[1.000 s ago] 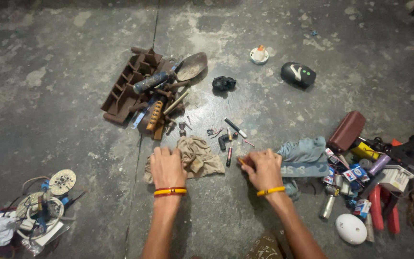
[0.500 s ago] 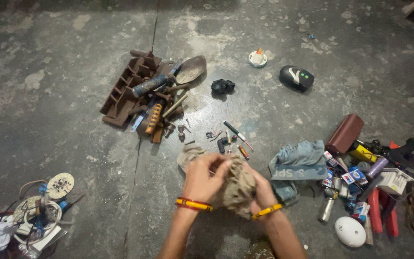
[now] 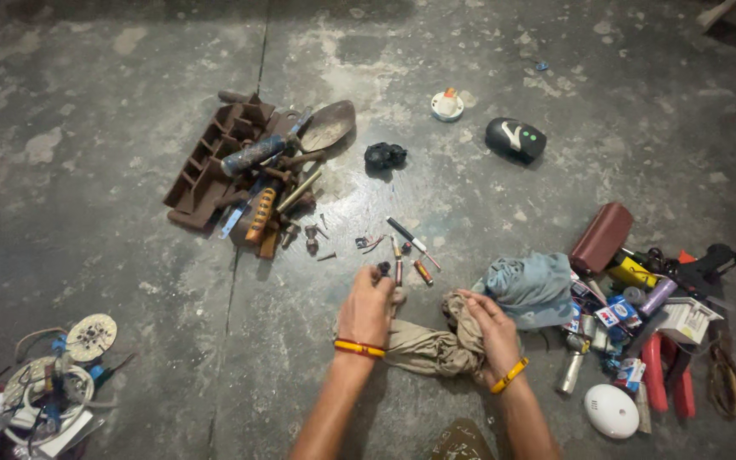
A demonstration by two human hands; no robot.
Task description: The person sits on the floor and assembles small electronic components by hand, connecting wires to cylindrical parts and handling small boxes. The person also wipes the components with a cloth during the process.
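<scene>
Head view: low in the middle of the frame, the left hand (image 3: 366, 308) has its fingers curled shut on one end of a crumpled tan cloth rag (image 3: 433, 349), which stretches across the grey concrete floor (image 3: 112, 221) to the right hand (image 3: 489, 334), whose fingers pinch the rag's bunched other end. Just above the hands lie a few small pens and screws (image 3: 409, 255). To the right, touching the rag, sits a pale blue folded cloth (image 3: 528, 288), beside a heap of small boxes, tubes and red-handled pliers (image 3: 649, 324). In the upper left of centre lies a rusty brown slotted tray with a trowel and tools (image 3: 249, 166). The lower left corner holds tangled wires and a round circuit disc (image 3: 44, 379)
</scene>
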